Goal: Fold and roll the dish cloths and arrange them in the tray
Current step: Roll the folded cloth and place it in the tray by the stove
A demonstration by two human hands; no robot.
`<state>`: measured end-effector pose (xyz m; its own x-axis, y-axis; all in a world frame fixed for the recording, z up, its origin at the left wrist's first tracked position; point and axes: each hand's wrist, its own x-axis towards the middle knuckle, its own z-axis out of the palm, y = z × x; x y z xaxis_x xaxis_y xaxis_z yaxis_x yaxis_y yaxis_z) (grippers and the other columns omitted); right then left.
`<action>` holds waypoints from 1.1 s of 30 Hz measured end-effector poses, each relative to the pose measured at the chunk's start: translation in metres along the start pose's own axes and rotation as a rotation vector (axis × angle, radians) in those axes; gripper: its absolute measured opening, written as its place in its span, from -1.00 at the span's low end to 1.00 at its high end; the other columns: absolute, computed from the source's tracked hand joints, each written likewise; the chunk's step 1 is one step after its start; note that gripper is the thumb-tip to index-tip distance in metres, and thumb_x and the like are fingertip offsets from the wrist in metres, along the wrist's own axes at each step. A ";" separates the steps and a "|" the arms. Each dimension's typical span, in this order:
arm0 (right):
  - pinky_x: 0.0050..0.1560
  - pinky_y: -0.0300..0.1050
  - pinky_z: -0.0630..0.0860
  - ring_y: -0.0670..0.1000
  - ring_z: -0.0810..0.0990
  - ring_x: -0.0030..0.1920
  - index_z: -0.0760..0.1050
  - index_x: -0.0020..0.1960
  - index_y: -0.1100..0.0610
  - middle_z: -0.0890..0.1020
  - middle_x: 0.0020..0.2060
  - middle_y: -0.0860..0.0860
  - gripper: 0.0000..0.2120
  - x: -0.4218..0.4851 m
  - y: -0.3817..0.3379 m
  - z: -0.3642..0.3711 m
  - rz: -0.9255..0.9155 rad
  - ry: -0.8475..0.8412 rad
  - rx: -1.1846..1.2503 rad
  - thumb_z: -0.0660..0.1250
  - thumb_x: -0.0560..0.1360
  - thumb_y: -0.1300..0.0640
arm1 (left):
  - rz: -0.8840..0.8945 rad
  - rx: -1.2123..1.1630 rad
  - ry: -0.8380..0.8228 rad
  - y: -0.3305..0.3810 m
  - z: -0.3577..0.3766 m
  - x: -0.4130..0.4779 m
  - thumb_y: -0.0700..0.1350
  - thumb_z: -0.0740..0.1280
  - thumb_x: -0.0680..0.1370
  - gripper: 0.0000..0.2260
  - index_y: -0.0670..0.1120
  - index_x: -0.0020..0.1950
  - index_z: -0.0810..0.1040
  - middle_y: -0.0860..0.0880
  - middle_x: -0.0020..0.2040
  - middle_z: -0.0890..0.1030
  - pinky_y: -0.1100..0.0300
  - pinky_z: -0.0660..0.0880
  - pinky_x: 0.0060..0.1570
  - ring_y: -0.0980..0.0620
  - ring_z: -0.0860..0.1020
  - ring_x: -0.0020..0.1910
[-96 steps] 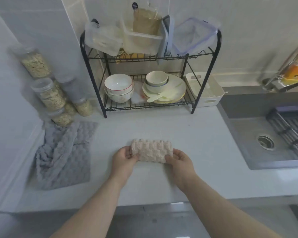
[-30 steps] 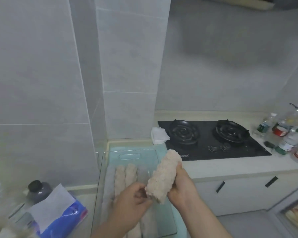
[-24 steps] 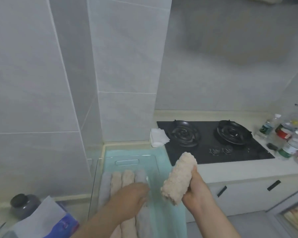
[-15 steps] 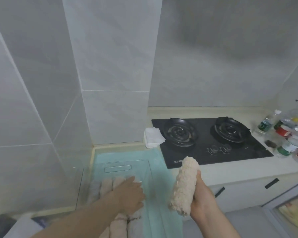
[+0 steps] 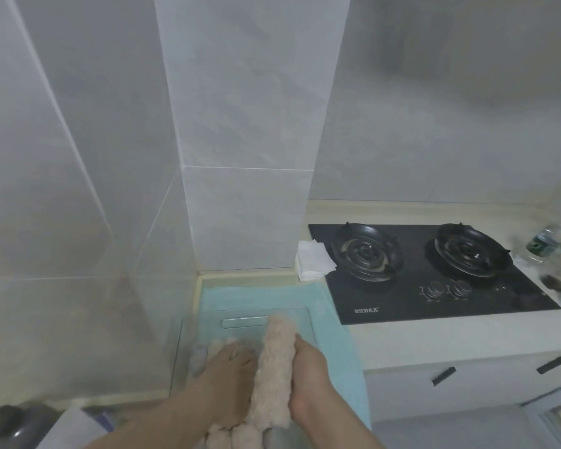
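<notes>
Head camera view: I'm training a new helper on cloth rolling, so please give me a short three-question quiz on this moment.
1. True or false: the right hand grips the rolled beige dish cloth.
2. The left hand: A) holds a second roll in the air; B) rests on the rolled cloths in the clear tray; C) is out of view.
3. Fill in: the gas hob has ___ burners.
Key: 1 true; 2 B; 3 two.
</notes>
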<state>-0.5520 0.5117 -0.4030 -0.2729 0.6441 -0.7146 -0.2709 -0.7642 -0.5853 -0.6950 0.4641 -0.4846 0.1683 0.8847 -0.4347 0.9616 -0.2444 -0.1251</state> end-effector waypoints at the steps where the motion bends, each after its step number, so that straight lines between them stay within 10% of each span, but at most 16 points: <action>1: -0.34 -0.08 0.49 0.14 0.55 -0.44 0.58 -0.31 0.24 0.59 -0.45 0.16 -0.55 0.009 0.010 -0.001 -0.005 0.034 -0.010 0.14 0.62 0.06 | 0.006 -0.036 0.035 -0.001 0.002 -0.002 0.12 0.25 0.38 -0.59 0.01 0.15 0.62 -0.02 0.19 0.59 -0.13 0.27 0.31 -0.05 0.48 0.27; 7: -0.19 0.05 0.60 0.19 0.63 -0.29 0.56 -0.01 0.35 0.66 -0.26 0.22 -0.54 0.057 0.050 -0.023 -0.016 0.310 -0.163 0.11 0.54 -0.03 | 0.042 -0.119 0.001 -0.004 0.005 -0.010 0.10 0.04 0.63 -0.55 -0.04 0.46 0.34 -0.03 0.56 0.10 -0.24 -0.15 0.42 0.00 -0.07 0.55; 10: 0.12 0.16 0.56 0.20 0.64 -0.03 0.54 0.12 0.30 0.65 -0.03 0.21 -0.49 0.131 0.078 -0.047 -0.107 0.328 -0.321 0.09 0.48 -0.09 | 0.047 -0.126 -0.041 -0.003 0.001 -0.011 0.10 0.02 0.64 -0.57 0.00 0.47 0.32 -0.01 0.58 0.06 -0.22 -0.19 0.44 0.02 -0.12 0.56; 15: 0.07 -0.20 0.33 0.13 0.49 0.07 0.45 0.15 0.29 0.52 0.05 0.18 -0.68 0.063 0.034 0.003 -0.199 0.317 -0.606 -0.03 0.67 0.18 | 0.057 -0.178 -0.093 -0.003 -0.008 -0.012 0.11 0.03 0.64 -0.55 0.01 0.51 0.25 0.01 0.59 0.02 -0.19 -0.24 0.44 0.06 -0.16 0.55; 22: -0.12 -0.15 0.35 0.07 0.47 -0.15 0.29 -0.30 0.11 0.48 -0.33 0.01 -0.68 0.096 0.042 -0.001 -0.317 0.381 -0.886 0.19 0.61 0.07 | -0.017 -0.260 -0.124 -0.002 -0.011 -0.009 0.08 0.02 0.62 -0.50 -0.03 0.55 0.14 0.05 0.59 -0.06 -0.17 -0.28 0.46 0.03 -0.18 0.55; 29: 0.16 -0.16 0.39 0.14 0.54 0.21 0.56 0.16 0.32 0.60 0.16 0.22 -0.46 0.082 0.031 -0.008 -0.215 0.308 -1.096 -0.10 0.67 0.00 | 0.049 -0.278 -0.067 -0.004 -0.014 -0.013 0.08 0.05 0.64 -0.62 0.05 0.44 0.36 0.04 0.56 0.09 -0.14 -0.27 0.47 0.06 -0.14 0.56; 33: -0.07 -0.14 0.53 0.10 0.61 0.07 0.57 0.14 0.19 0.65 -0.01 0.09 -0.55 0.076 0.039 -0.020 -0.105 0.156 -1.014 0.10 0.56 -0.11 | 0.059 -0.296 -0.052 -0.007 -0.007 -0.013 0.11 0.04 0.63 -0.62 0.10 0.43 0.34 0.02 0.55 0.11 -0.14 -0.28 0.46 0.07 -0.17 0.55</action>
<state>-0.5646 0.5298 -0.4882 -0.1506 0.7530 -0.6406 0.6394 -0.4200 -0.6440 -0.7019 0.4571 -0.4720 0.2219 0.8490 -0.4796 0.9731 -0.1619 0.1637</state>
